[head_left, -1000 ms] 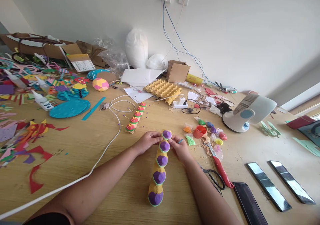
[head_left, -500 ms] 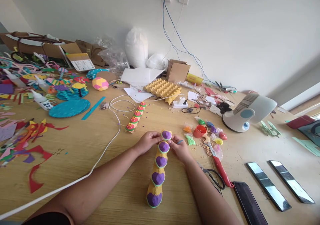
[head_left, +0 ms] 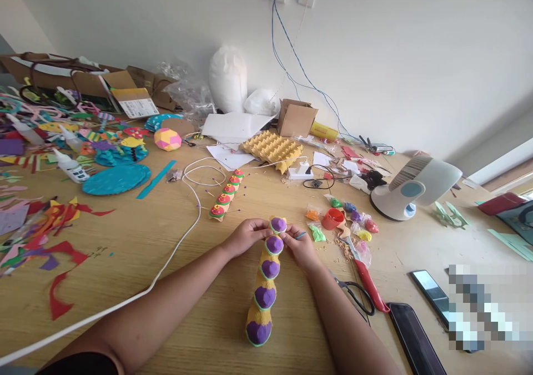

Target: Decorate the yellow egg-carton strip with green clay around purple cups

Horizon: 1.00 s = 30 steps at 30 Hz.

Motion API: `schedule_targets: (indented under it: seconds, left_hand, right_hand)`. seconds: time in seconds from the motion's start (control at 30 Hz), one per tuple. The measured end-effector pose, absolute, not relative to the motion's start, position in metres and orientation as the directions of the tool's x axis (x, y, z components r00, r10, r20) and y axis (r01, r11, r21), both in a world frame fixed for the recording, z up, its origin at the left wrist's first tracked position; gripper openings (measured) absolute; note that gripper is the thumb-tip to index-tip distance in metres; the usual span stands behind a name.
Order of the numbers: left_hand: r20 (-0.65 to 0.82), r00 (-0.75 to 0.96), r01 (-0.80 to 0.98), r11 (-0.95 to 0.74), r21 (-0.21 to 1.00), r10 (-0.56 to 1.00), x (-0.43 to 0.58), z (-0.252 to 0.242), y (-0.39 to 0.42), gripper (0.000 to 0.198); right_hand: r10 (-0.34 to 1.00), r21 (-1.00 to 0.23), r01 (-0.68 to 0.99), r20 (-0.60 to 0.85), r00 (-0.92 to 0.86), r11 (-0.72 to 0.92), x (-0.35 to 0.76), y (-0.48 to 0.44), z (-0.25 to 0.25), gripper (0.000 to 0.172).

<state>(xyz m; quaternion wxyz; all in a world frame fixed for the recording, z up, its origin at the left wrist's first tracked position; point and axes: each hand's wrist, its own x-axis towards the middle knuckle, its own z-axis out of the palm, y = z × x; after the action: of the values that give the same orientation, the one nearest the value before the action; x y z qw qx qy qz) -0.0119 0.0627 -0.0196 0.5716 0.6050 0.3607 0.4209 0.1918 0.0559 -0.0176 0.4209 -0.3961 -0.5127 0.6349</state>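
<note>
A strip of yellow egg carton with purple clay caps edged in light green stretches from near me to between my hands. My left hand pinches its far end from the left. From the right, my right hand grips the same end, with a small blue object showing by its fingers. Fingertips of both hands meet just below the farthest purple cap. Beyond them lies a second carton strip with red and green caps and thin pins stuck out at its sides.
Small clay packets surround a red cup on the right. Scissors, a red-handled knife and phones lie near my right arm. A white cable crosses on the left. A fan stands at right.
Almost nothing differs. The purple-capped strip has shifted very slightly to the right, with both hands still on its far end. A blurred mosaic now covers part of the phones.
</note>
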Motion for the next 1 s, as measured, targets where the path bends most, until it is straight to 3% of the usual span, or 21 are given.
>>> schedule_targets:
  seconds: [0.47, 0.6, 0.73, 1.0]
  left_hand:
    - [0.127, 0.285, 0.098, -0.161, 0.982, 0.950, -0.0124, -0.0156, 0.0589, 0.034]
    - [0.055, 0.360, -0.118, -0.013, 0.993, 0.931, -0.0118, -0.0199, 0.0602, 0.029]
    - [-0.055, 0.445, -0.381, 0.245, 0.892, 0.894, -0.0088, -0.0219, 0.0589, 0.032]
    - [-0.173, 0.390, -0.545, 0.378, 0.749, 0.904, -0.0091, -0.0180, 0.0611, 0.029]
  right_hand:
    - [0.941, -0.996, -0.061, -0.043, -0.336, -0.067, 0.1925, 0.0565, -0.0173, 0.036]
    - [0.937, -0.996, -0.059, -0.044, -0.346, -0.069, 0.1940, 0.0575, -0.0200, 0.035]
    - [0.933, -0.998, -0.049, -0.009, -0.361, -0.029, 0.1953, 0.0588, -0.0192, 0.033]
    - [0.949, -0.972, 0.063, 0.203, -0.243, 0.225, 0.2012, 0.0603, -0.0132, 0.045]
